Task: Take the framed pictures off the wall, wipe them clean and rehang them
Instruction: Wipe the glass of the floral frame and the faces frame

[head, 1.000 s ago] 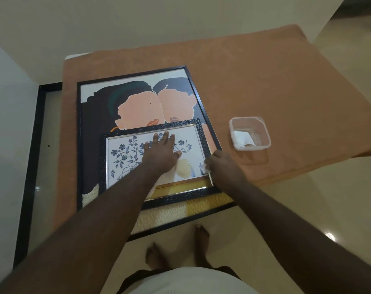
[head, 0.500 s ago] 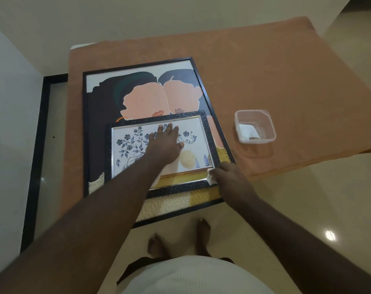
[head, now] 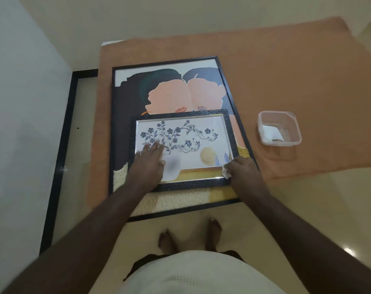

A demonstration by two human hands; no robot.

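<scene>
1. Small frame (head: pixel 183 148) lies atop large frame (head: pixel 169 98); left hand (head: pixel 149 161) presses flat, fingers spread, on its glass.
2. Right hand (head: pixel 240 169) pinches wipe (head: pixel 227 172) at the frame's near right corner.
3. Risk: small frame could skid (glass on glass), scratching beneath.
4. Hidden: wipe mostly under fingers; tub (head: pixel 279 128) contents unclear.

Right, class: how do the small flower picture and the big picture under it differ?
1. The flower picture is smaller; the big picture is much larger.
2. The flower picture has a wide, textured frame; the big picture's is thin and plain.
3. The flower picture lies on top; the big picture lies on the orange cloth.
Both lie flat, in dark frames.
</scene>
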